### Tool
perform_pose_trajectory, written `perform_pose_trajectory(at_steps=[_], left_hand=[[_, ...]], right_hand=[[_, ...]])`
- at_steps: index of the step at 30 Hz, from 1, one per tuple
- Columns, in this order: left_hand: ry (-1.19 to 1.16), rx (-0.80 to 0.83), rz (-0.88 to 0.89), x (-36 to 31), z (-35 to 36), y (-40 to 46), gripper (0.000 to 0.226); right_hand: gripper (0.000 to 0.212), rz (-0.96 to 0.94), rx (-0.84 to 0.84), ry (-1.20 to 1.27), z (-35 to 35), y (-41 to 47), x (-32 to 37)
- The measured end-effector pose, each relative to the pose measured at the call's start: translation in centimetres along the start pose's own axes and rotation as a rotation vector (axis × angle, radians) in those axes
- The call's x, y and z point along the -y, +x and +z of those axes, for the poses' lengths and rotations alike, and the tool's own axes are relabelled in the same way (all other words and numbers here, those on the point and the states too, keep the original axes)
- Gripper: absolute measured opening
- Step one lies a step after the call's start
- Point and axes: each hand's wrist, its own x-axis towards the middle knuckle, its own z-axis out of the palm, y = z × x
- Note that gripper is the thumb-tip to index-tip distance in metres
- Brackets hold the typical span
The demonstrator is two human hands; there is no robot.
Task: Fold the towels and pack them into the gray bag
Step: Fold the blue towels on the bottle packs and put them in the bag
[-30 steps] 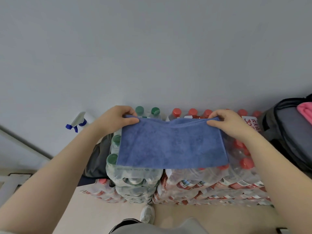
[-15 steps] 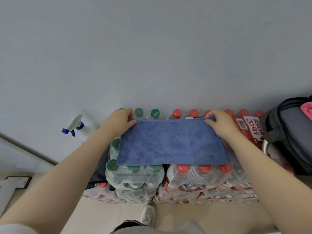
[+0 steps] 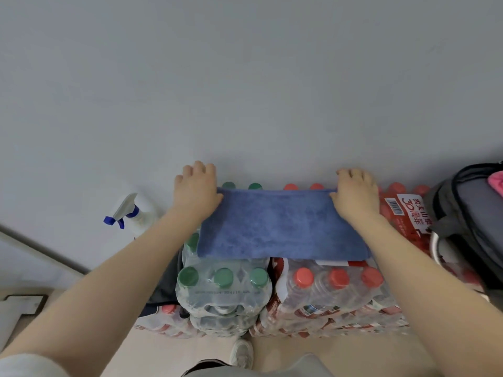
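Note:
A folded blue towel [image 3: 277,229] lies flat across the tops of shrink-wrapped bottle packs, its long edge toward the wall. My left hand [image 3: 197,190] holds the far left corner, thumb on top of the cloth. At the far right corner my right hand [image 3: 355,193] grips the same way. The gray bag [image 3: 462,229] stands open at the right edge, apart from both hands. A pink towel [image 3: 496,180] shows inside it.
The towel rests on a green-capped bottle pack [image 3: 223,278] and a red-capped bottle pack [image 3: 337,278], stacked on more packs against a pale wall. A spray bottle [image 3: 130,213] stands to the left. Something dark [image 3: 166,289] is wedged beside the left pack. My shoe [image 3: 242,352] is on the floor below.
Both hands carried the towel away from me and lowered it from hanging in the air to lying flat on the bottle packs near the wall. The front row of caps is now uncovered.

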Motion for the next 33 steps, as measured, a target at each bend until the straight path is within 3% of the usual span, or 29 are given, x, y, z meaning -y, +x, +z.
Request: perform_pose_trajectory(at_steps=[2, 3, 5, 7, 14, 19, 22, 24, 30, 33], left_hand=[[-0.106, -0.173, 0.257, -2.0, 1.4, -1.1, 0.043], [-0.149, -0.161, 0.388, -2.9, 2.2, -1.6, 0.055], [-0.175, 0.065, 0.515, -4.1, 3.5, -2.6, 0.081], [-0.145, 0.182, 0.505, -3.9, 4.7, -3.0, 0.093], [-0.067, 0.196, 0.396, -2.9, 5.1, -3.2, 0.118], [-0.080, 0.243, 0.313, -4.0, 4.2, -3.5, 0.115], [-0.061, 0.292, 0.190, -5.8, 3.3, -3.5, 0.116], [-0.070, 0.275, 0.197, -7.3, 2.9, -3.7, 0.113], [-0.090, 0.255, 0.447, -11.6, 3.5, -4.7, 0.092], [-0.091, 0.270, 0.428, -12.5, 4.0, -4.8, 0.093]], right_hand=[[0.047, -0.151, -0.045, 0.118, 0.4, -1.1, 2.6], [0.050, -0.261, -0.010, 0.166, 0.8, -1.8, 4.1], [0.056, -0.427, 0.130, 0.158, 2.1, -3.1, 6.5], [0.059, -0.453, 0.235, 0.085, 3.5, -3.5, 7.1], [0.057, -0.149, 0.202, 0.031, 3.4, -2.5, -0.2], [0.064, 0.102, 0.171, 0.334, 3.0, -3.6, -2.6], [0.058, 0.188, 0.087, 0.189, 2.2, -4.4, -2.6], [0.056, 0.210, 0.108, 0.161, 1.5, -4.4, -3.0], [0.043, 0.209, 0.215, 0.427, 1.3, -5.0, -2.5], [0.015, 0.272, 0.286, 0.839, 0.3, -4.6, -2.8]])
